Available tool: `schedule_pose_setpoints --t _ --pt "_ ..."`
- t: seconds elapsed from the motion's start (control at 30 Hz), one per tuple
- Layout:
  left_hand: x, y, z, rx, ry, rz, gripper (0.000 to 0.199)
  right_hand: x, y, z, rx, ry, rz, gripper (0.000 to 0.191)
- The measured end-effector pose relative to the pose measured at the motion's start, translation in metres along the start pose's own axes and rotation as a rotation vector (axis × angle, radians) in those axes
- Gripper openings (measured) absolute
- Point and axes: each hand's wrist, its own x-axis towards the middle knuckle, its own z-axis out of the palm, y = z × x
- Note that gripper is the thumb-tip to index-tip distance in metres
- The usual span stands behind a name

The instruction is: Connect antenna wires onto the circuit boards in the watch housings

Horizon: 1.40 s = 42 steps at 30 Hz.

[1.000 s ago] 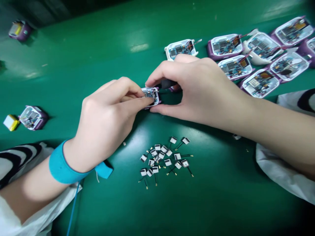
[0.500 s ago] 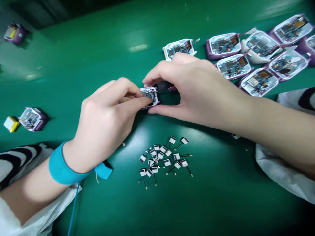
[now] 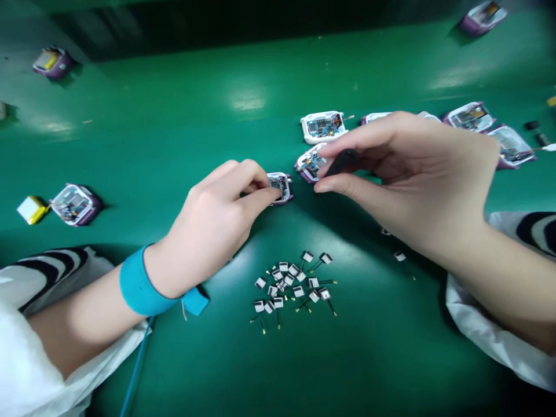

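Nearest me, small square modules [image 3: 278, 302] lie loose on the desk [image 3: 195, 370]. Beyond them my left hand [image 3: 217, 214], thumb and fingers drawn narrow, grips a purple-edged casing [image 3: 284, 184]; I'd best steady it and go lightly around its exposed board. My right hand [image 3: 417, 168] pinches a black tool [image 3: 344, 161], better kept clear of the second casing [image 3: 309, 165] just beside.

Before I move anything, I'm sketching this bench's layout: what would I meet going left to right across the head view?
Yellow-and-white pack, opened purple casing, teal wristband, left hand, casing at its fingertips, right hand.
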Motion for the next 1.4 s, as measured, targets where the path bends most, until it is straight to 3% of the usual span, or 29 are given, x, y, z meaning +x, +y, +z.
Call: schedule_pose_setpoints --t 0.23,0.37,0.47,0.6,0.77,0.97,1.4 --pt "0.000 -0.002 0.001 0.015 0.003 0.011 0.025 0.001 -0.006 0.008 -0.144 0.035 0.003 0.010" --pt "-0.001 -0.003 0.001 0.019 0.013 0.023 0.025 -0.001 -0.008 0.012 -0.329 0.105 -0.148 0.006" --pt "-0.001 -0.003 0.001 0.038 0.000 0.035 0.028 -0.003 -0.008 0.013 -0.415 0.057 -0.232 0.006" --pt "-0.002 -0.001 0.000 0.040 0.005 0.021 0.030 -0.003 -0.010 0.009 -0.438 0.021 -0.190 0.009" --pt "-0.002 -0.001 0.000 0.043 -0.016 0.005 0.027 0.000 -0.013 0.011 -0.279 0.089 -0.070 0.010" --pt "-0.001 0.000 -0.001 0.045 -0.027 0.001 0.029 0.002 -0.018 0.017 -0.435 0.114 -0.153 0.005" --pt "-0.001 -0.002 -0.001 0.069 -0.013 0.050 0.034 0.002 -0.017 0.020 -0.507 0.098 -0.351 0.008"
